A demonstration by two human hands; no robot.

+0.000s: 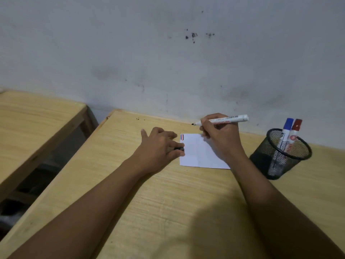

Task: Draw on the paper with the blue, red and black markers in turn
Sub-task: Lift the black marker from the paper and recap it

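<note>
On the wooden surface [149, 202], the left hand [158, 146] pins the paper's [199, 154] left edge and grips a small black cap [179, 149]. The paper lies between both hands, three short strokes [182, 137] at its corner. The right hand [220, 133] grips the uncapped black marker [224, 119], tip lifted. Rightmost, one mesh cup [280, 156] holds two markers, blue [285, 131] and red [294, 133].

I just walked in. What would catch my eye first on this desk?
Probably the right hand holding an uncapped black marker above the far edge of a small white paper. The left hand pins the paper's left side, holding a dark cap. At right, a black mesh cup holds the blue marker and red marker.
</note>
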